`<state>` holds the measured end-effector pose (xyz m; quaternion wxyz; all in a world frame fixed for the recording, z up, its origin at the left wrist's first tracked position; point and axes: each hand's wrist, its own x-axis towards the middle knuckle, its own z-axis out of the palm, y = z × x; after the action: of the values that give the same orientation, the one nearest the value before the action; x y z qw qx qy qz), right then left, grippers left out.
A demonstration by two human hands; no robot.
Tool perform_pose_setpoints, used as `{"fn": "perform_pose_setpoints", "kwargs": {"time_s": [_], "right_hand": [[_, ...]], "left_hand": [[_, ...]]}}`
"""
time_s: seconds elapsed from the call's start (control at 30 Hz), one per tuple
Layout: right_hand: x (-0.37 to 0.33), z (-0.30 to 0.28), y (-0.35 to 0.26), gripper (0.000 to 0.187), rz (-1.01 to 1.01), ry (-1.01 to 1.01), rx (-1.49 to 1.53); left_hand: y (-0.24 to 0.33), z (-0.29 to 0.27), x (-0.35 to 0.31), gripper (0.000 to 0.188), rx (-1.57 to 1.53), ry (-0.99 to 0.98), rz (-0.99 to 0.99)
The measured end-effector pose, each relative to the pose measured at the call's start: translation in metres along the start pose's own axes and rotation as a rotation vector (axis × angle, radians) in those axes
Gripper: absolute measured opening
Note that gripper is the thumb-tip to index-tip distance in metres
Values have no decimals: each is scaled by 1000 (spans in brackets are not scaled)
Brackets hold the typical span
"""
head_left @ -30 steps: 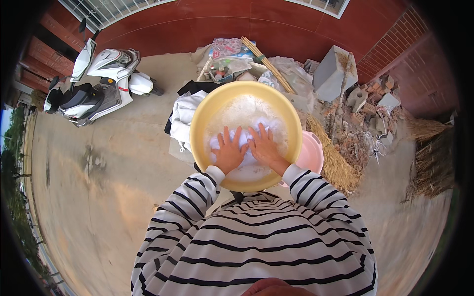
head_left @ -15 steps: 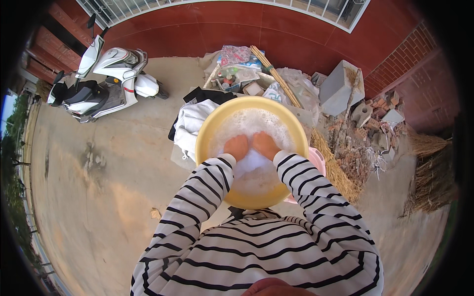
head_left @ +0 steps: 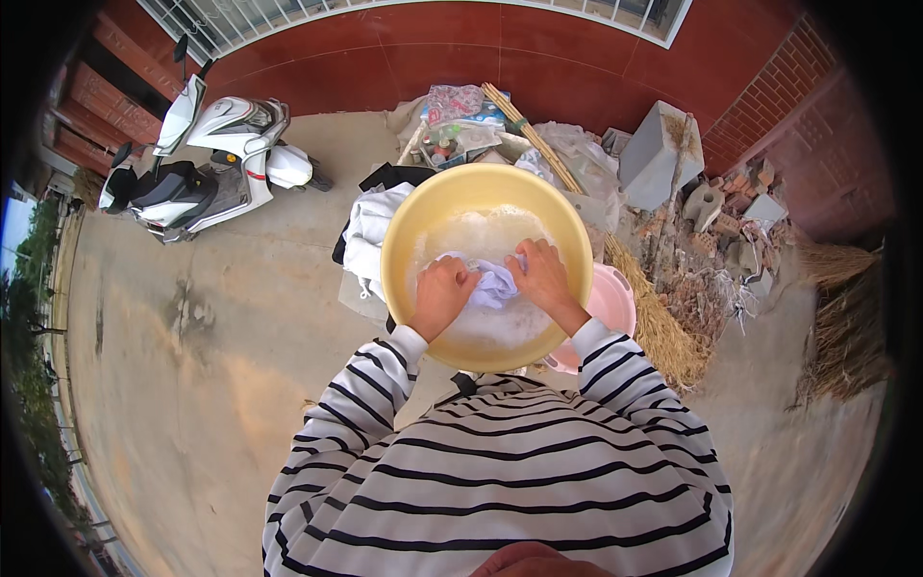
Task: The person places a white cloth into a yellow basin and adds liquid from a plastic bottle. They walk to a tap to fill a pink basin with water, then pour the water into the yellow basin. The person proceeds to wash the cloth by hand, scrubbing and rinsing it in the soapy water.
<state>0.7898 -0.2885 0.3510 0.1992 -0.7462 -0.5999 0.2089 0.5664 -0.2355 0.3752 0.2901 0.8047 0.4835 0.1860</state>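
A round yellow basin (head_left: 411, 207) in front of me holds cloudy, sudsy water (head_left: 490, 231). Between my hands a wet, pale lavender cloth (head_left: 493, 286) is bunched up at the water's surface. My left hand (head_left: 443, 293) is closed on the cloth's left end, its fingers curled. On the other side my right hand (head_left: 544, 276) grips the right end, fingers bent over it. What garment the cloth may be does not show. Part of it lies under the foam.
White and black clothes (head_left: 375, 226) lie left of the basin. A pink basin (head_left: 612, 306) stands partly beneath it at the right. Beyond are bundled sticks (head_left: 534, 135), a grey block (head_left: 663, 154), rubble and a straw broom (head_left: 649, 327). A white scooter (head_left: 226, 173) is parked far left.
My hands have come up out of the suds and moved apart, lifting the lavender cloth to the surface. Before, they were side by side with the fingers under water.
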Motion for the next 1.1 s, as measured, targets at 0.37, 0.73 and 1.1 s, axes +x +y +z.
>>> {"fn": "perform_pose_setpoints", "kwargs": {"time_s": [0.37,0.73,1.1], "right_hand": [[21,71,-4,29,-263,-194,-344],[105,88,10,22,-363,-287,-528],[15,-30,2,32,102,-219,281]], "left_hand": [[3,62,26,49,551,-310,-334],[-17,48,79,31,357,-385,-255],[-9,-5,8,47,-270,-6,-125]]}}
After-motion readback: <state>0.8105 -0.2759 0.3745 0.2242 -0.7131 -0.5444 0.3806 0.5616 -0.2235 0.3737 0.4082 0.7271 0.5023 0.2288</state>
